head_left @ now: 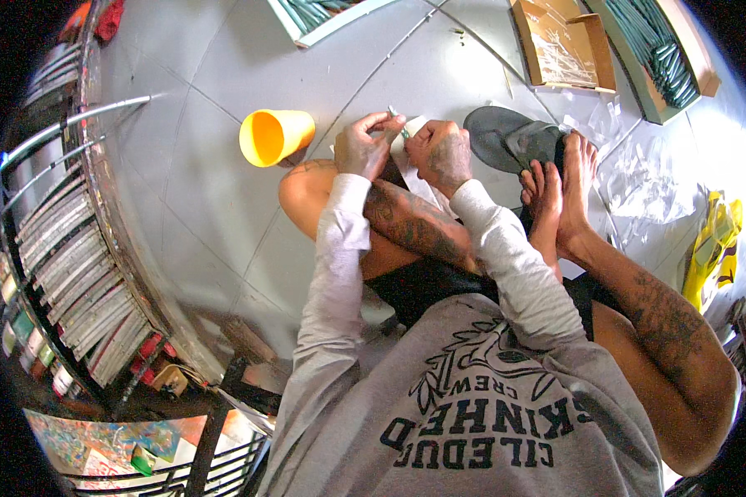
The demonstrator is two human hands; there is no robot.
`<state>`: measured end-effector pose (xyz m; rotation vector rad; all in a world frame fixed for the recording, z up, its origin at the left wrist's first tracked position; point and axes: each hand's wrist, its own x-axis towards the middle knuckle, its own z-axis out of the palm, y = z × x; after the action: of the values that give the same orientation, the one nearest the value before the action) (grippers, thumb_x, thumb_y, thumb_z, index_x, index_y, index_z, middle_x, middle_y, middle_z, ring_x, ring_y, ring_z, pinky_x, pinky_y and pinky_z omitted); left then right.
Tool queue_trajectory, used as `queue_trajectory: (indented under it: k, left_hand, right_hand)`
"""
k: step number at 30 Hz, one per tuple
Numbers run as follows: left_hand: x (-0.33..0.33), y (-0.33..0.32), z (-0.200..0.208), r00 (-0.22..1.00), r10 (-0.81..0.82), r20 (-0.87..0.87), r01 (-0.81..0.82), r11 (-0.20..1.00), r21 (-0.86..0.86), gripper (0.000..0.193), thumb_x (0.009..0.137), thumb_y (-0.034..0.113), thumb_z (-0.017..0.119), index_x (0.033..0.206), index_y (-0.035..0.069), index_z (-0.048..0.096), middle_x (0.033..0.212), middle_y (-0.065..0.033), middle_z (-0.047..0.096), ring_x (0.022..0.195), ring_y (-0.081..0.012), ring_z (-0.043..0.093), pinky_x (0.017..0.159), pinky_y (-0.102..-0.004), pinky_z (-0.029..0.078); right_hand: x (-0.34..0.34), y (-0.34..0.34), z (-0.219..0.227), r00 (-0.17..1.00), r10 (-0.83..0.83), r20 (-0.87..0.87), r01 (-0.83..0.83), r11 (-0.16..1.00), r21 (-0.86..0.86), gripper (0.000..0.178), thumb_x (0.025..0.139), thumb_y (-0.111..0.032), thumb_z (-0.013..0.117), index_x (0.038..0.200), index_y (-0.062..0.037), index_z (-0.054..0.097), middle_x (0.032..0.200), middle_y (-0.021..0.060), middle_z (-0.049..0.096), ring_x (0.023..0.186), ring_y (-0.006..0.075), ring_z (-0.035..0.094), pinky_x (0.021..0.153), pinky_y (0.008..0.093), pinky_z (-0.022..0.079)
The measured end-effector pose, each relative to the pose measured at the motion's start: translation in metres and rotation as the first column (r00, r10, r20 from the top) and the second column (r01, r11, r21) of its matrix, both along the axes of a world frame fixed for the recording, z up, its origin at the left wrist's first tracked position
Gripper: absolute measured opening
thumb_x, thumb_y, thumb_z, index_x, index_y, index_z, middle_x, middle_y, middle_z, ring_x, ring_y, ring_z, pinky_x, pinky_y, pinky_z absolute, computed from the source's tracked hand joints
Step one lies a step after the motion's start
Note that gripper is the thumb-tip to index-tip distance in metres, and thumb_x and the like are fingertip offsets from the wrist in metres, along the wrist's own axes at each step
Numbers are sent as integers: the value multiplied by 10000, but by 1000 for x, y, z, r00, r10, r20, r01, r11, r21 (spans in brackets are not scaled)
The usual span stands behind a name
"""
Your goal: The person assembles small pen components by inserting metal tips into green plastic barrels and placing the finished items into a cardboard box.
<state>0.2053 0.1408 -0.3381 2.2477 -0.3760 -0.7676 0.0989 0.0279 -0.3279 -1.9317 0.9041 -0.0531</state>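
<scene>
Two-handed pinch now, left hand [363,149] beside right hand [441,157], fingers bent together and clamped on a small pale piece [405,131], perhaps plastic, between them. Off left, a yellow cup [294,134]; just right, a dark sandal [491,137]; far right, a brown box [602,63] of white sticks [558,51].
</scene>
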Motion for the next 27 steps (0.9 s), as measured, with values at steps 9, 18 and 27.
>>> queue_trajectory:
  k: [9, 18, 27]
  left_hand:
    - [-9, 6, 6, 995, -59, 82, 68, 992, -105, 566, 718, 452, 846, 1104, 56, 722, 1010, -111, 742, 934, -228, 705, 841, -346, 537]
    - [-9, 11, -3, 1000, -14, 2, 15, 993, -116, 607, 729, 552, 785, 1118, 92, 716, 1025, -57, 747, 891, -223, 707, 798, -337, 543]
    - [-13, 8, -4, 994, -28, 109, 41, 991, -128, 595, 741, 548, 774, 1104, 82, 705, 1027, -73, 743, 874, -260, 706, 791, -375, 550]
  right_hand:
    - [-5, -16, -2, 984, 171, -50, -174, 981, -82, 302, 832, -252, 705, 769, 43, 699, 647, 155, 685, 616, 238, 696, 641, 359, 550]
    - [-4, -26, 12, 944, 298, -142, -289, 954, 80, 375, 849, -285, 647, 856, 87, 698, 685, 205, 670, 658, 254, 682, 649, 359, 545]
    - [-14, -17, 1, 974, 222, -41, -221, 975, 16, 333, 886, -237, 666, 833, 91, 653, 642, 109, 664, 573, 123, 634, 553, 271, 501]
